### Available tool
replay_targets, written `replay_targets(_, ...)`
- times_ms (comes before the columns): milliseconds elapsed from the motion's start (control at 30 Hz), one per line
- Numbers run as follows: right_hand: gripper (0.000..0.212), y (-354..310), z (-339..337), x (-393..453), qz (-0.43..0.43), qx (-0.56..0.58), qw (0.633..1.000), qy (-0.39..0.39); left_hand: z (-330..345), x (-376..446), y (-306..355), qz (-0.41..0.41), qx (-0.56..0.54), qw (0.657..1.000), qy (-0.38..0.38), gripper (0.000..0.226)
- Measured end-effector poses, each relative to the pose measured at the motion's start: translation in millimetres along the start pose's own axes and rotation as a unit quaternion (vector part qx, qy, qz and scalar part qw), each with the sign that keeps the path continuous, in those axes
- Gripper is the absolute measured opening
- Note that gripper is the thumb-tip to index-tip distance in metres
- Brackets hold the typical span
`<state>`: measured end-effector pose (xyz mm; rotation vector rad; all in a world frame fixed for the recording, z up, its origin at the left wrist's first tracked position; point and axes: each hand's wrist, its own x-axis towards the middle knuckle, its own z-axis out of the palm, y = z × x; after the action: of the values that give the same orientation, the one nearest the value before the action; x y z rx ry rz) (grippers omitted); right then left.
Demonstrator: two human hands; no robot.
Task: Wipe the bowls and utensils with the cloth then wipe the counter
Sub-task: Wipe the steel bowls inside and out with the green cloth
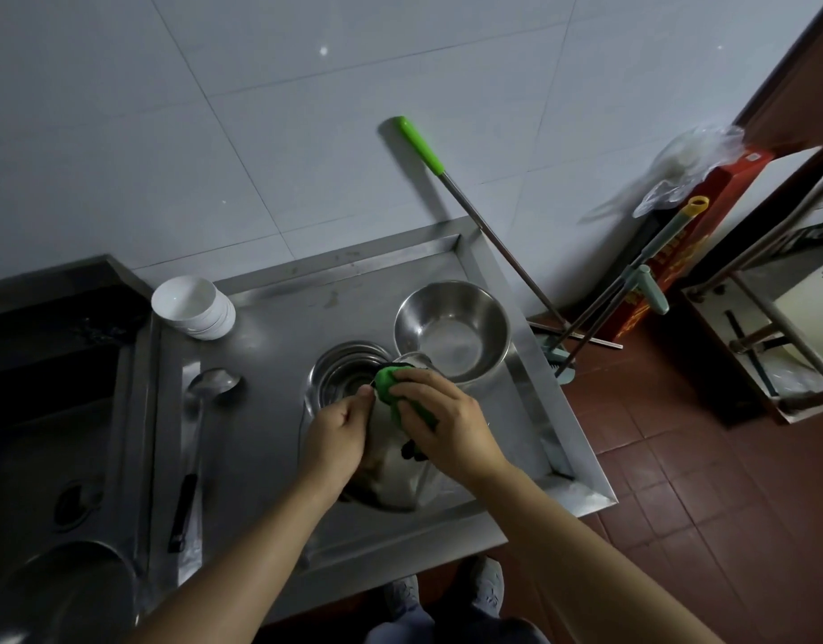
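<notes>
We are gripping a steel bowl (391, 471) at near centre of the tabletop (261, 439) with our left hand (337, 432), right hand (446, 425) pressing the green cloth (388, 381) on it; hard rubbing risks knocking the nested bowls (344, 374) just beyond.

Single view, head-mounted, wide-angle. The camera looks forward and steeply down from above the steel counter (270, 439), close enough that both forearms enter from the bottom edge and meet near frame centre. The tiled wall (261, 109) fills the upper half, and straight lines bend toward the edges. The sink (52, 434) lies at the left margin, the red tiled floor (679, 481) at the right. The wearer's shoes (446, 592) show at the bottom centre, directly beneath the lens.
</notes>
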<state>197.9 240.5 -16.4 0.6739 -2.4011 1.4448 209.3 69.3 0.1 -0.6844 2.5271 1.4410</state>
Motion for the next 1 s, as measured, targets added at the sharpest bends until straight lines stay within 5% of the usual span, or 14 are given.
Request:
replay_targets(233, 0.02, 18, -8, 13, 0.152, 0.033, 0.987, -0.038, -10, -4, -15, 0.01, -0.013, 1.0, 0.009, 0.059)
replay_targets(467, 0.018, 37, -15, 25, 0.382, 0.144, 0.911, -0.051, -2, -7, -33, -0.046, -0.107, 0.993, 0.015, 0.041)
replay_targets(833, 0.018, 64, -19, 8, 0.466, 0.275, 0.84, 0.031, 2, -1, -41, -0.154, -0.243, 0.957, 0.042, 0.035)
replay_targets(1000, 0.018, 58, -18, -3, 0.47, 0.258, 0.842, 0.068, 6, 6, -45, -0.201, -0.29, 0.934, 0.051, 0.042)
